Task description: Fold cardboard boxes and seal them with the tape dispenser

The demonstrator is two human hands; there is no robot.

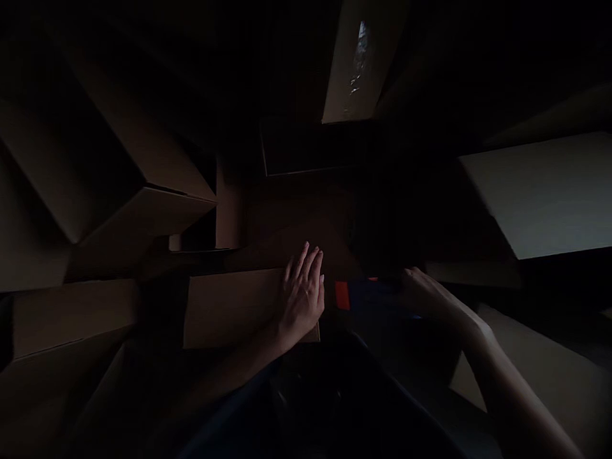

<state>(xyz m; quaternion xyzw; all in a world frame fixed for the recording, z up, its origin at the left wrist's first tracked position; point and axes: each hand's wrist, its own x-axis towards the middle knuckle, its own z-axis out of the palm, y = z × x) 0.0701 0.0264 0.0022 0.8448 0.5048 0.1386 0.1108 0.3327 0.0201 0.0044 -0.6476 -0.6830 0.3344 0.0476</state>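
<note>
My left hand (pixel 302 299) lies flat over the right part of a small brown cardboard box (pixel 229 309), its fingers stretched out and pointing away from me. To the right of it, my right hand (pixel 428 293) is bent over a dark blue thing with a red-orange end (pixel 342 295). That thing's kind is lost in the dark, and the fingers around it are mostly in shadow. Its red-orange end points toward my left hand, a short way from the box.
The scene is very dark. Open cardboard boxes (pixel 176 210) crowd the left side, with another box (pixel 74 315) nearer me. A carton with shiny clear tape (pixel 358 64) stands at the back. A pale box panel (pixel 549 194) is at the right.
</note>
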